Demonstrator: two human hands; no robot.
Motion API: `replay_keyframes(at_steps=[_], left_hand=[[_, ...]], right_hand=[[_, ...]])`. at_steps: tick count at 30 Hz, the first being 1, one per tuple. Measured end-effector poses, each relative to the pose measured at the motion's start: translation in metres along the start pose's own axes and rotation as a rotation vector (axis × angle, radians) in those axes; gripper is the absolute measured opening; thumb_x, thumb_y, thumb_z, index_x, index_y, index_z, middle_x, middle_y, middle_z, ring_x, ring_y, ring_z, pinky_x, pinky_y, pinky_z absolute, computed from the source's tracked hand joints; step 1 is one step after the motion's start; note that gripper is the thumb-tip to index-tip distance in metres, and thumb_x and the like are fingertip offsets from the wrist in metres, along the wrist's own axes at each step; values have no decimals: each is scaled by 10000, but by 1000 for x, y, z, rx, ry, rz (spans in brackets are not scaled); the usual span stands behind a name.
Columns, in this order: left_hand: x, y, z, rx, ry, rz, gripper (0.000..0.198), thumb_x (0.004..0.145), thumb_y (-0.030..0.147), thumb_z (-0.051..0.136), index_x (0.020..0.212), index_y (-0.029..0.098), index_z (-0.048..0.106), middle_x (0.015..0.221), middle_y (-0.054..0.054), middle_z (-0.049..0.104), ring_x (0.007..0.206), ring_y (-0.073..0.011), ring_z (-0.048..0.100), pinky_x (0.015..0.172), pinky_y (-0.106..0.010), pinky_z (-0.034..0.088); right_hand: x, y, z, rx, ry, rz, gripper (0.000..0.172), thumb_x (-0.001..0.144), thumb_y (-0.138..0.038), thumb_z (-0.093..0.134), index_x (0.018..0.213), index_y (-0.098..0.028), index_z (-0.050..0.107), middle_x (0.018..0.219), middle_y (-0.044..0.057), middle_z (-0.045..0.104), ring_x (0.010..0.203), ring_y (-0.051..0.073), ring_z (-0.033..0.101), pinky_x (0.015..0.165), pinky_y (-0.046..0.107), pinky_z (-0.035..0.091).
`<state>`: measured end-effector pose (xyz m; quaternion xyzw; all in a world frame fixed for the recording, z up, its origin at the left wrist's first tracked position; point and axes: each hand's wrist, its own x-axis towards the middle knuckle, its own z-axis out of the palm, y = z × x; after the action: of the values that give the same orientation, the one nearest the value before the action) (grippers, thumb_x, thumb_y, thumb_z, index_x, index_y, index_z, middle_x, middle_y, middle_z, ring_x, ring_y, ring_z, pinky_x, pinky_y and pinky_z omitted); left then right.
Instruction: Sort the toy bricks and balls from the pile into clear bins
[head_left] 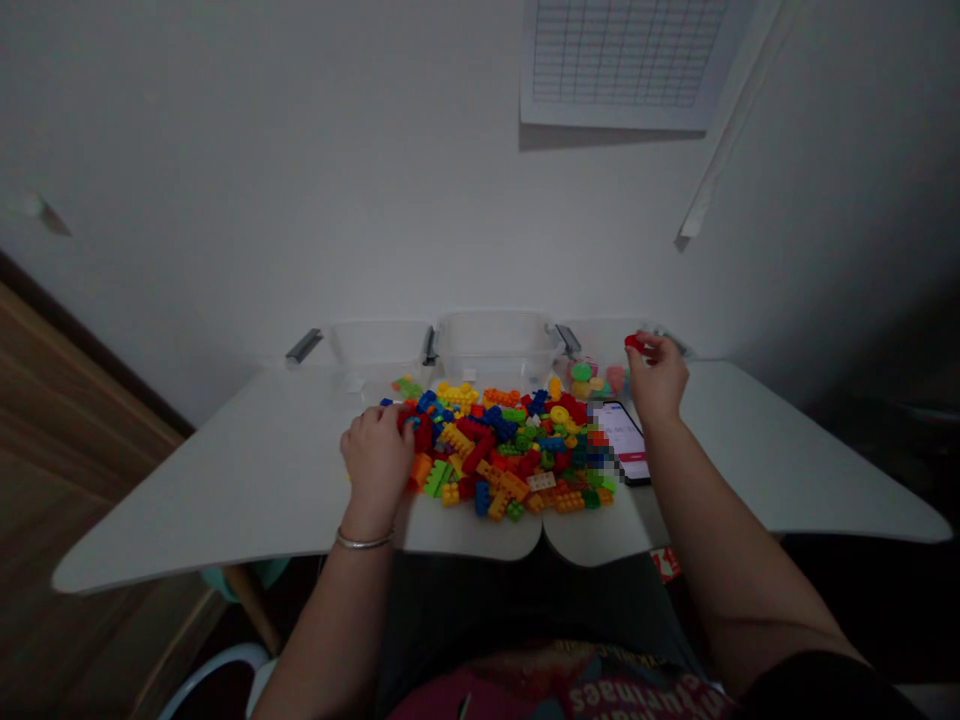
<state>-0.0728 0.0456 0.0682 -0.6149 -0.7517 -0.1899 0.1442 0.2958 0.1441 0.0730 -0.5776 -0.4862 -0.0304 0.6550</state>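
Observation:
A heap of colourful plastic building bricks (510, 445) lies in the middle of the white table (247, 480). My left hand (377, 457) rests at the heap's left edge, fingers curled round a red brick (420, 428). My right hand (657, 378) is raised at the back right and pinches a small red piece (634, 343) over the rightmost clear bin (600, 345). That bin holds a few pieces, green and pink among them. A bracelet circles my left wrist.
Three clear plastic bins (495, 345) stand in a row along the wall behind the heap. A phone (624, 440) with a lit screen lies right of the bricks. A wooden panel runs along the left. The table's front edge has a notch near my body.

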Motion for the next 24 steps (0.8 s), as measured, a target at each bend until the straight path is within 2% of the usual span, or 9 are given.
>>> replay_keyframes(at_steps=[4,8,12,17,20,24], left_hand=[[2,-5,6,28,-25,4,336,899,319,450,1118,206,679,1081,-127,657,975,-307,584,791,-407,446],[0,-6,11,27,-62,3,336,900,322,451,1120,218,682,1132,-115,657,1011,-315,565,811,-411,454],[-1,-5,15,16,-91,3,354,902,327,448,1151,209,669,1160,-120,652,1043,-318,551,831,-415,459],[2,-1,15,29,-100,16,368,907,302,416,1143,185,674,1160,-139,651,1016,-318,575,806,-419,472],[2,-1,15,36,-88,36,374,908,292,404,1138,180,677,1142,-151,655,994,-316,587,781,-416,476],[2,-1,17,18,-75,41,359,902,293,416,1115,185,684,1125,-154,662,974,-321,592,762,-417,475]], right_hand=[[12,14,6,-76,-33,-43,161,763,-282,570,861,-171,635,1065,120,666,806,191,614,827,391,509],[16,22,11,-237,-205,-20,195,757,-223,521,869,-154,665,982,117,698,759,204,625,851,399,488],[18,26,12,-401,-337,-42,285,781,-196,452,913,-150,701,924,112,732,858,240,647,844,368,470],[17,31,16,-624,-403,-119,380,824,-193,375,893,-136,744,917,141,745,880,248,648,920,389,419],[15,38,18,-588,-380,-187,395,824,-188,358,851,-145,750,899,127,753,877,242,644,1005,441,367],[15,43,17,-533,-368,-200,378,815,-194,369,802,-159,746,844,119,751,850,247,647,1021,485,361]])
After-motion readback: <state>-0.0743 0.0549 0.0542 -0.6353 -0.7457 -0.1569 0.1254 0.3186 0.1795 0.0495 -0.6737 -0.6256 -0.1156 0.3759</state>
